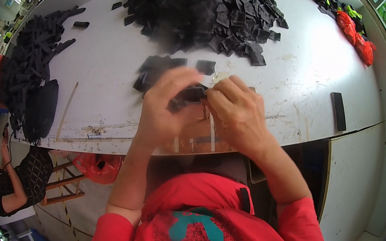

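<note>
At center frame, the right hand (236,109) pinches a black cloth piece (193,94) over the scuffed worktop (296,86), the blurred left hand (165,104) curving wide beside it, matte squares (237,16) heaped upper center.

Far heap (237,18): along the far middle of the bench (295,93).
Near pile (153,68): just this side of the far heap, before the left grip (168,104).
Cloth piece (193,93): between the left grip and the right grip (241,110).
Left pile (33,48): on the bench's left end, well apart from the far heap.
Bundle (40,111): at the left pile's near end.
Roll (81,24): just right of the left pile.
Bar (338,111): on the bench, well right of the right grip.
Plastic bags (355,37): in the bench's far right corner.
Stool (73,195): off the bench's near edge, between a co-worker (10,188) and a sack (97,168).
</note>
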`<state>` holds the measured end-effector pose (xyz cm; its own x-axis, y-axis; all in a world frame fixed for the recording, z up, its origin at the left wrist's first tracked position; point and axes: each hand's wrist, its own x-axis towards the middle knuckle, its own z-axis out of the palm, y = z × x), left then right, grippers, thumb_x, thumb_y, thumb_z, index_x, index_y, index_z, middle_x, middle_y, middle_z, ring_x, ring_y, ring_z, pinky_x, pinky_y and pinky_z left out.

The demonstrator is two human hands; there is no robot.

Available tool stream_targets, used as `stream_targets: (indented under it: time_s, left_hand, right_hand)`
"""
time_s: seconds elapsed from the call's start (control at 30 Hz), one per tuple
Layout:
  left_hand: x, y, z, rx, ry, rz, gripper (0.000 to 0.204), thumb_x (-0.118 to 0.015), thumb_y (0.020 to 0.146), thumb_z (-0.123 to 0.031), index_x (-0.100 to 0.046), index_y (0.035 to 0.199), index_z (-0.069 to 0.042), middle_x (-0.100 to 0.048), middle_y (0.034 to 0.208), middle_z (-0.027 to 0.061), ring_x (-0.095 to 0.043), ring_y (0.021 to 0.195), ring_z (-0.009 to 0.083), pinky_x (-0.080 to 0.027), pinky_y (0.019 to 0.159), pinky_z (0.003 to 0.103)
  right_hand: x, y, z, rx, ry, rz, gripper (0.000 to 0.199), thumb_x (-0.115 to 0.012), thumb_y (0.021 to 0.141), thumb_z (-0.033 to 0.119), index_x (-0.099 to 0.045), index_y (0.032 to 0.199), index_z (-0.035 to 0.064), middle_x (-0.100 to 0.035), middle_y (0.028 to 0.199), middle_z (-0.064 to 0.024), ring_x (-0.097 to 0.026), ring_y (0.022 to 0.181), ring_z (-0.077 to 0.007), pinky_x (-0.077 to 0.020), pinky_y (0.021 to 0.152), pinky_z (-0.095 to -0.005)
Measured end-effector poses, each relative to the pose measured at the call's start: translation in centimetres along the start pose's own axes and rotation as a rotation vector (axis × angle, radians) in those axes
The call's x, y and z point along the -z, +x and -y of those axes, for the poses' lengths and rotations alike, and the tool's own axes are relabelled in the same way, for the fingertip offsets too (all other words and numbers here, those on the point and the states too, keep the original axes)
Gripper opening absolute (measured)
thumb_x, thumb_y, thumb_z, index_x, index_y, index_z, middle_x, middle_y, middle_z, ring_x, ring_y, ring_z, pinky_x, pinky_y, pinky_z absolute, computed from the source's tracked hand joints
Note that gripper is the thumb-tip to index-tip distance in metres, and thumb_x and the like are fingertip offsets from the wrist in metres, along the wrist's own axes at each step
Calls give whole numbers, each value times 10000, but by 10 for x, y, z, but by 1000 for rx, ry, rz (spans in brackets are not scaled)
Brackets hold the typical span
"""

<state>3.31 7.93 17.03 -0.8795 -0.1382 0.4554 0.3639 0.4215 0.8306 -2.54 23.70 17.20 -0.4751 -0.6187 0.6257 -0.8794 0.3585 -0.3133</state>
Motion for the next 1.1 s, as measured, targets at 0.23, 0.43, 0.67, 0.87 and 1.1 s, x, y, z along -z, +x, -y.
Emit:
stream_targets:
  time_s: [0.23,0.43,0.67,0.87,1.1]
  left_hand:
    - [7,8,-1,41,-126,122,80,-633,816,-6,-650,885,29,-638,848,70,-561,769,117,-445,718,226]
    - [-12,-10,41,123,-177,-67,126,-646,806,-32,-637,916,29,-623,798,60,-557,711,103,-440,659,218]
    - [-49,-31,106,56,673,135,189,-701,700,-105,-551,788,-30,-539,783,148,-559,735,308,-467,628,386]
    - [-49,-43,122,-25,763,182,51,-617,743,-51,-573,754,-29,-534,755,120,-568,745,313,-466,630,401]
    - [2,-54,70,-151,418,12,240,-607,718,127,-653,908,-12,-543,916,84,-550,727,160,-456,629,249]
  right_hand:
    - [4,6,-13,26,194,29,146,-678,674,96,-540,692,51,-482,668,-51,-518,659,-234,-416,511,-353]
    - [8,12,-7,8,191,-12,128,-676,698,84,-555,701,43,-474,648,-52,-493,599,-199,-377,480,-328]
    - [64,-94,-26,-715,417,19,194,-594,739,37,-465,603,-11,-398,529,-54,-401,483,-119,-277,455,-294]
    - [23,-264,-31,-1280,269,190,254,-600,768,126,-521,575,-19,-490,505,-62,-451,491,-105,-339,451,-295]
    - [-1,-209,-9,-1152,321,450,350,-577,865,280,-618,767,-53,-621,636,-134,-622,591,-204,-471,549,-335]
